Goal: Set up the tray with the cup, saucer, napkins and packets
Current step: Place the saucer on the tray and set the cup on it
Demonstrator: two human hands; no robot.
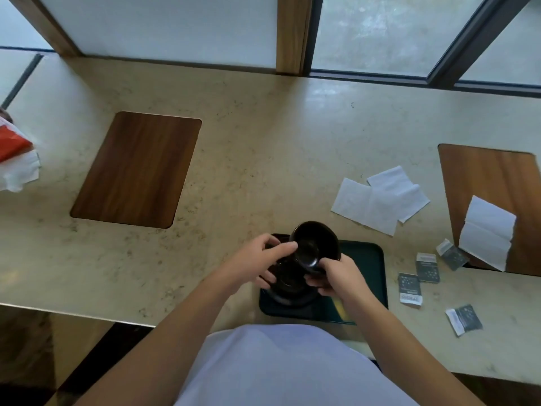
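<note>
Beige stone counter (263, 148), dk green tray (371, 259) at near edge, white napkins (380, 197) beyond tray's rt corner, black saucer (289, 291) on tray's lt end, black cup (314, 244) tilted above saucer, lt hand (257, 259) & rt hand (336, 276) both gripping cup w/ curled fingers, 4 dk packets (427, 268) rt of tray.

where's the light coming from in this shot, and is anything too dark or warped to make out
Head view: daylight enters through the frosted windows at the top, leaving a pale sheen on the counter below them; the black cup and saucer merge into one dark mass against the dark tray, detail lost; wide-angle distortion bows the counter edge and window frames; packet print is too small to read.
</note>
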